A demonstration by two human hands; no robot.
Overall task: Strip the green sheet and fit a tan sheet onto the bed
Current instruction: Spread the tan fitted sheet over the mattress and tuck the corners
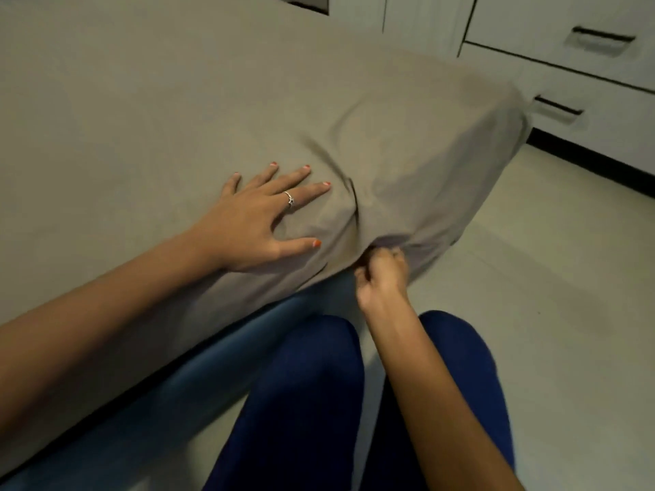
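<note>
Tan sheet point(177, 111): spread over bed point(219, 356), covering top and draped down near side and far corner. No green sheet in view. Soft, light, limp cloth; slides and bunches readily, gathers into folds wherever tugged. Best taken at lower hem near the corner, where slack collects; likely needs pulling down and under the mattress edge. Matte, dull grey-tan, mostly smooth on top, creases radiating from near edge toward the pull point. Blue bed side showing below the hem.

Left hand point(260, 221): flat on top of sheet near edge, fingers point(301, 173) spread and straight, pressing cloth down. Ring on one finger.

Right hand point(381, 274): below edge, fingers curled, pinching bunched hem.
</note>
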